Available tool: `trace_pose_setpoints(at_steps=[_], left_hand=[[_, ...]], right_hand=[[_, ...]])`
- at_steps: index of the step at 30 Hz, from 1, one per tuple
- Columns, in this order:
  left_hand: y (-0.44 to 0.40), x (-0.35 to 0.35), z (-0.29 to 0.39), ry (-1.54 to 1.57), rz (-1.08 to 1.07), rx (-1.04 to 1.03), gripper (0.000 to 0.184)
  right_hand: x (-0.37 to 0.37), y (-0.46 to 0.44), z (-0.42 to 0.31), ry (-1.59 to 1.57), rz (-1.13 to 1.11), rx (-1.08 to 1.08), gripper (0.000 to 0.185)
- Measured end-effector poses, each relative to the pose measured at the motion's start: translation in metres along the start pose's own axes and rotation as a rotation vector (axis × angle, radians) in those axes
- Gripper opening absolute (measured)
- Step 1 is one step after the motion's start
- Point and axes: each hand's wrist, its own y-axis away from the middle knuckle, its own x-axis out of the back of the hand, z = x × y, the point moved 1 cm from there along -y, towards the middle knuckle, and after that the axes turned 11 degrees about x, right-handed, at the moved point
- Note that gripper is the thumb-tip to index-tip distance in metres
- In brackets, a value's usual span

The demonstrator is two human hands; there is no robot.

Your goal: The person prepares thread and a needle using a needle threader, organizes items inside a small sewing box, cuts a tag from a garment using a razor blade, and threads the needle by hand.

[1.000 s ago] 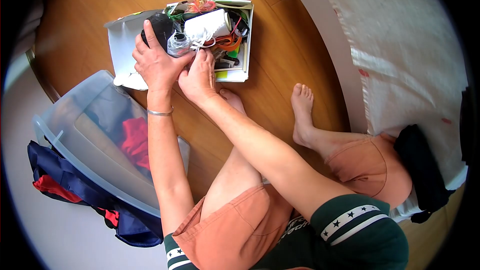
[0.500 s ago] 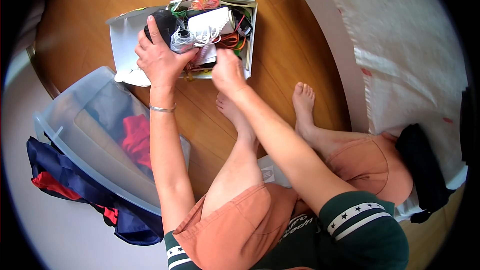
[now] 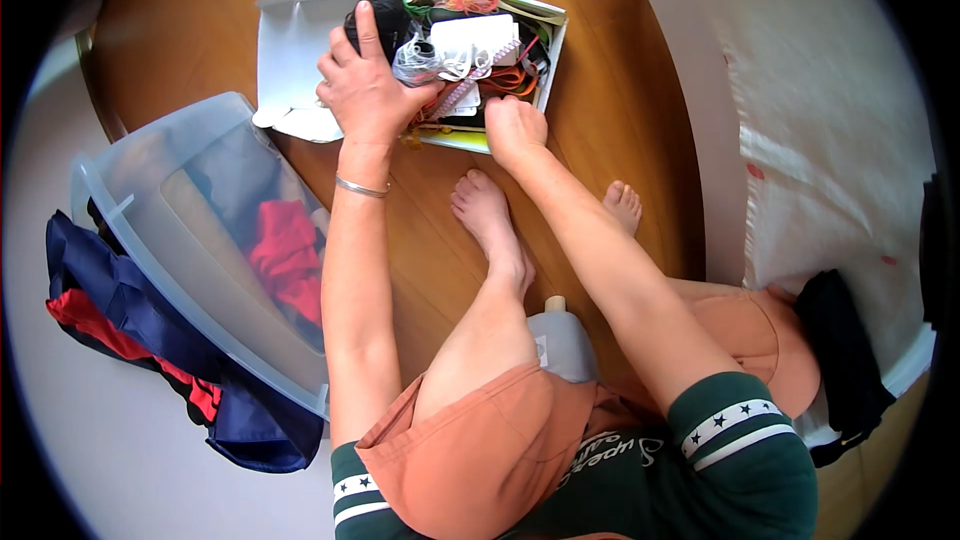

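Observation:
A white open box [image 3: 553,80] on the wooden floor holds a white spool [image 3: 478,38], coloured threads [image 3: 470,0], an orange band [image 3: 507,80] and a checked ribbon [image 3: 462,92]. My left hand [image 3: 370,90] lies against a black roll [image 3: 384,24] and a bundle of clear cord [image 3: 416,62], with its index finger stretched over the roll and the thumb spread. My right hand [image 3: 516,128] is at the near right edge of the box, its fingers curled down; what they hold, if anything, is hidden.
A clear plastic bin [image 3: 190,200] with red cloth [image 3: 288,260] stands at the left, beside a navy and red bag [image 3: 260,430]. A grey container [image 3: 562,343] is between my legs. Pale fabric [image 3: 830,140] covers the right side.
My right hand has moved away from my left hand to the right side of the box. The checked ribbon and white pieces now show between them. The whole view has shifted.

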Motion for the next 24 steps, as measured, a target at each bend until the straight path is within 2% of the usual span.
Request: trace_pose_setpoints(at_steps=[6,8,9,11,12,14,15,17,24], left_hand=[[0.0,0.01,-0.016,0.017,0.014,0.042,0.109],[0.004,0.007,0.002,-0.037,0.011,0.031,0.11],[0.006,0.008,0.004,-0.049,0.007,0.034,0.111],[0.013,0.01,0.009,-0.02,-0.014,0.033,0.112],[0.016,0.013,0.012,-0.008,-0.073,0.056,0.115],[0.023,0.013,0.014,0.028,-0.161,0.081,0.118],[0.027,0.009,0.016,0.051,-0.188,0.082,0.119],[0.034,0.003,0.017,0.034,-0.192,0.071,0.12],[0.048,-0.019,0.015,0.222,-0.135,0.033,0.123]], right_hand=[[0.005,0.0,-0.012,0.021,0.017,0.033,0.014],[0.021,0.039,0.022,-0.597,0.329,-0.179,0.011],[0.021,0.041,0.023,-0.567,0.347,-0.187,0.011],[0.017,0.049,0.035,-0.827,0.442,-0.246,0.012],[0.015,0.051,0.039,-0.824,0.444,-0.246,0.012],[0.013,0.054,0.044,-1.308,0.403,-0.283,0.012],[0.014,0.056,0.043,-1.307,0.406,-0.283,0.012],[0.013,0.059,0.04,-1.574,0.417,-0.29,0.01],[0.015,0.063,0.022,-1.727,0.391,-0.276,0.01]])
